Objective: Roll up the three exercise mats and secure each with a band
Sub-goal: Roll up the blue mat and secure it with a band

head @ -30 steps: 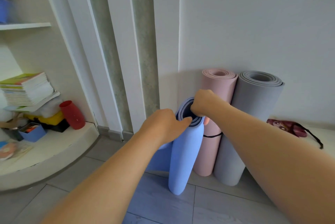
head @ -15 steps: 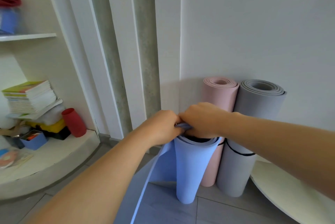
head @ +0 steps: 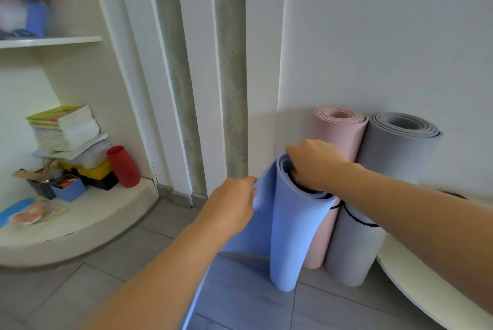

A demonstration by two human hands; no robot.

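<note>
A blue mat [head: 288, 233] stands upright on the floor, partly rolled, with its loose flap trailing down to the left. My right hand [head: 314, 164] grips the top rim of the blue roll, fingers hooked inside its dark core. My left hand [head: 232, 207] pinches the loose outer edge of the same mat. Behind it a pink mat [head: 338, 140] and a grey mat [head: 392, 153] lean rolled against the wall. A thin black band [head: 357, 220] circles the grey mat; another black band [head: 334, 207] shows on the pink one.
A curved white ledge [head: 88, 220] at left carries a red cup [head: 124, 166], stacked books [head: 64, 129], a blue box [head: 69, 188] and clutter. A shelf [head: 50, 41] sits above. Another white curved platform [head: 416, 276] lies at right. Grey floor tiles [head: 66, 284] spread in front.
The hands have parted: my left hand moved down-left with the mat's loose edge, and my right hand stays on the top of the roll. The view shifted slightly.
</note>
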